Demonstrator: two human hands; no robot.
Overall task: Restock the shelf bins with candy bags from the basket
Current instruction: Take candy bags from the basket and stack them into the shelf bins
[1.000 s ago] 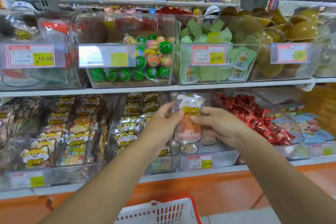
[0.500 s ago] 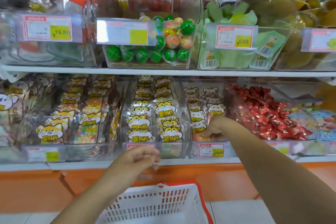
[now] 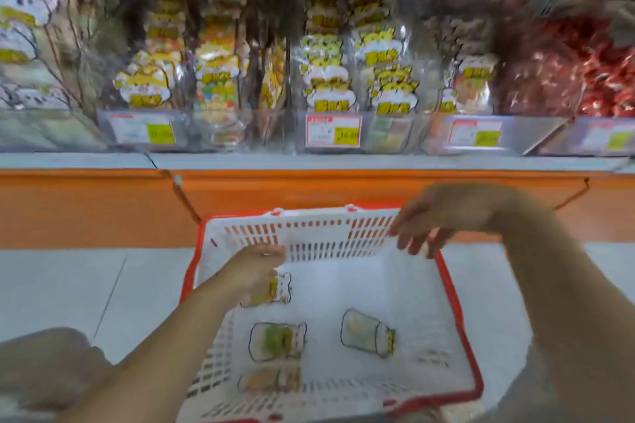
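Head view: left hand [image 3: 256,271] sits over a candy bag [image 3: 282,288] at ten o'clock in the basket [image 3: 326,233], grip untellable; right hand [image 3: 443,216] hovers slack, empty. Best pinch that bag's top edge.

The pale tiled floor [image 3: 68,285] is carrying a white plastic basket [image 3: 309,233] with a red rim, and the basket is standing just in front of the orange base panel [image 3: 103,209]. Above this panel the white shelf [image 3: 309,161] is holding clear bins [image 3: 395,134] side by side, each showing a price label [image 3: 333,130] at its front. Several candy bags [image 3: 276,342] are lying flat on the basket bottom.
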